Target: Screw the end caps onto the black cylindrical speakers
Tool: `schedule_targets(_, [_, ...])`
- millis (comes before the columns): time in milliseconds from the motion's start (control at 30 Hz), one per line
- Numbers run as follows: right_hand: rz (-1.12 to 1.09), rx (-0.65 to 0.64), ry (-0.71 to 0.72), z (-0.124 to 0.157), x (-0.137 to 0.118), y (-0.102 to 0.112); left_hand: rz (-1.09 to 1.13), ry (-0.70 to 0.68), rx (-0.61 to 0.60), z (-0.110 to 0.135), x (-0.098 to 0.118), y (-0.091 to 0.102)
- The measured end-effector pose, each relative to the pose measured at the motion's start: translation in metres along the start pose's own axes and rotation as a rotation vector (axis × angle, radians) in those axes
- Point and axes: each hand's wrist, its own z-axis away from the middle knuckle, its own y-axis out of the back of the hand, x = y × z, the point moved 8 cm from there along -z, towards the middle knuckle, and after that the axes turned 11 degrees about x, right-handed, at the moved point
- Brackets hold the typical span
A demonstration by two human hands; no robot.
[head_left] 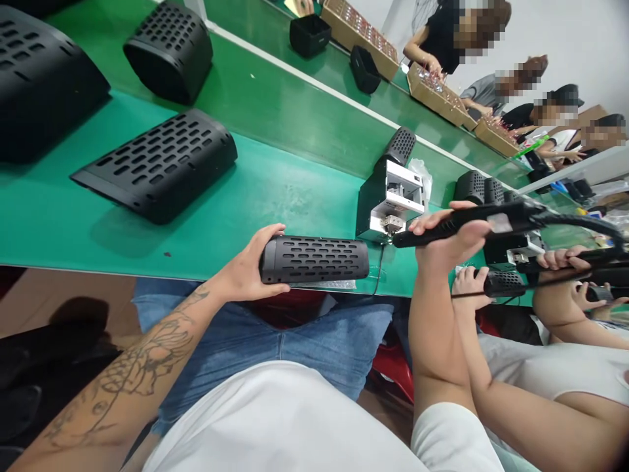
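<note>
My left hand grips one end of a black perforated housing, which lies on its side at the near edge of the green table. The fingers and thumb close around its left end. My right hand is wrapped round a black electric screwdriver, held nearly level with its cable trailing off to the right. The screwdriver's tip end is at the front of a black and silver screw feeder. Whether the bit carries a screw is too small to tell.
Several more black housings stand to the left, one on the green table. Another housing is behind the feeder. At right a co-worker's hand holds a similar housing. People work across the bench beside cardboard trays.
</note>
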Motion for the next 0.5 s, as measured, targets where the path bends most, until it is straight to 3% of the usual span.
schedule_targets(100, [-0.158,-0.212,-0.093,0.040,-0.043,-0.025,0.006,-0.020,0.006,0.001,0.002,-0.003])
schedule_targets(200, [-0.271,-0.392,-0.186,0.085,-0.065,-0.051,0.005,-0.026,0.011,0.000,0.002,-0.003])
schedule_targets(333, [-0.334,-0.471,-0.199,0.115,-0.060,-0.078,0.019,-0.046,0.028,-0.001,0.004,-0.001])
schedule_targets(500, [-0.243,-0.489,-0.255,0.119,-0.038,-0.095,-0.004,0.005,0.011,-0.003,0.008,-0.003])
